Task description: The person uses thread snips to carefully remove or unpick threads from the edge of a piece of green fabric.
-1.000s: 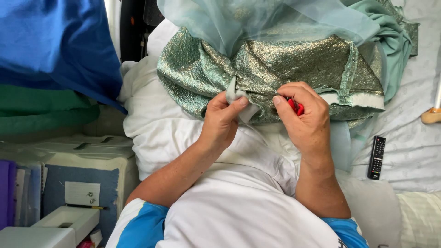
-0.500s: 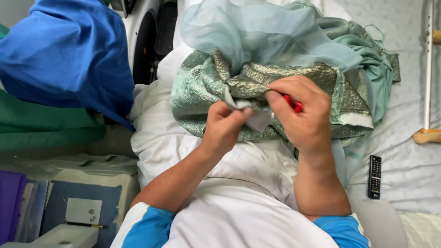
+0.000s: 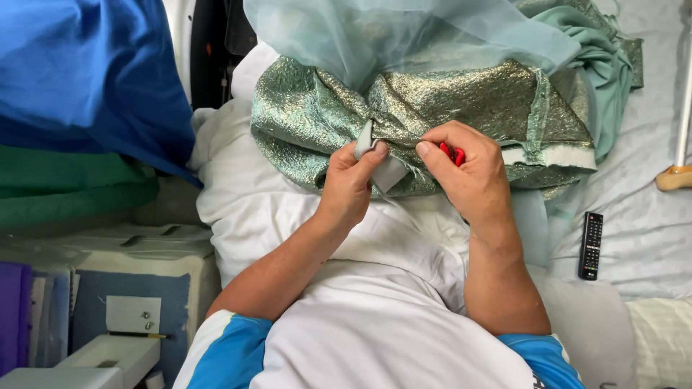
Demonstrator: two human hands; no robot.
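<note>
Green glitter fabric (image 3: 468, 101), left hand (image 3: 349, 184) pinching edge

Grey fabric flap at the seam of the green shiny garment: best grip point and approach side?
Pinch the grey flap at its free upper edge, coming from the left, much as the left hand does. That edge stands clear of the green metallic fabric, so thumb and finger fit either side. The right hand, with a red tool, blocks the other side.
</note>
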